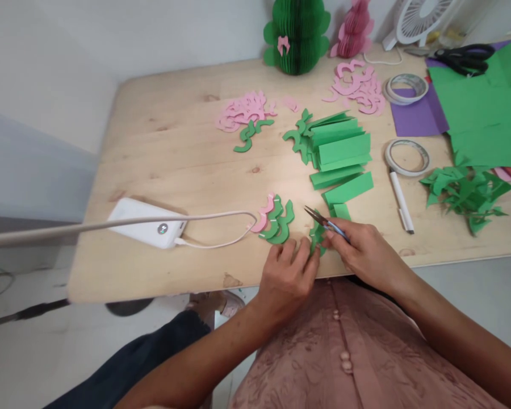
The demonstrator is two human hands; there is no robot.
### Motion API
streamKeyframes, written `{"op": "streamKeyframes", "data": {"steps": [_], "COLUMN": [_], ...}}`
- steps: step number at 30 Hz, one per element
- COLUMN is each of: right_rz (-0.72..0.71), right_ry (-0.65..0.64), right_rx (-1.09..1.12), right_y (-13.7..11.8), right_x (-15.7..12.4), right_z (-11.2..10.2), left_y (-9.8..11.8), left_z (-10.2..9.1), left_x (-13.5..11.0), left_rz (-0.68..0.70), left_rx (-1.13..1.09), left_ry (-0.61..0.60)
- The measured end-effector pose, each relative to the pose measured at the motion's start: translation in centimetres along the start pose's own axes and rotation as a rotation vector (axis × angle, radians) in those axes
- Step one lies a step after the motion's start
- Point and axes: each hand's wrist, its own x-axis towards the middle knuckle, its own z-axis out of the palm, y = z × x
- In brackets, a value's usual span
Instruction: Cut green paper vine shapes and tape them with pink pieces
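My right hand (368,253) grips small pointed scissors (317,216) with blue handles. Their slim blades point up and left, with the tips slightly apart. Under and beside my fingers is a curved green paper cut-out (317,232), partly hidden. My left hand (290,270) rests at the table's front edge, fingers bent, its fingertips closed against the lower part of that cut-out. Just beyond the left fingers lie curved green pieces (283,229) with small pale strips on them, and pink curved pieces (259,222) beside them.
Folded green strips (344,152), pink cut-outs (243,111) and a green scrap heap (466,196) lie around. A power bank (147,222) with a cable sits left. A white pen (401,201), tape roll (407,157) and black-handled scissors (464,58) are right. Honeycomb paper figures (297,40) stand behind.
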Motion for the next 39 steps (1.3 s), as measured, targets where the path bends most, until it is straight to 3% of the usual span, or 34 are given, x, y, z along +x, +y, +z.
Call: {"op": "streamKeyframes", "data": {"steps": [10,39], "right_rz": [0.049,-0.050], "right_ry": [-0.040,-0.006], "right_rx": [0.118,-0.079], "right_y": [0.5,0.1], "right_x": [-0.1,0.5], "right_z": [-0.2,0.2], "left_y": [-0.2,-0.8], "left_z": [0.3,1.2], "left_x": [-0.3,-1.2], "left_rz": [0.031,0.028], "left_rx": [0.020,-0.090], "left_ry": [0.012,0.068]}}
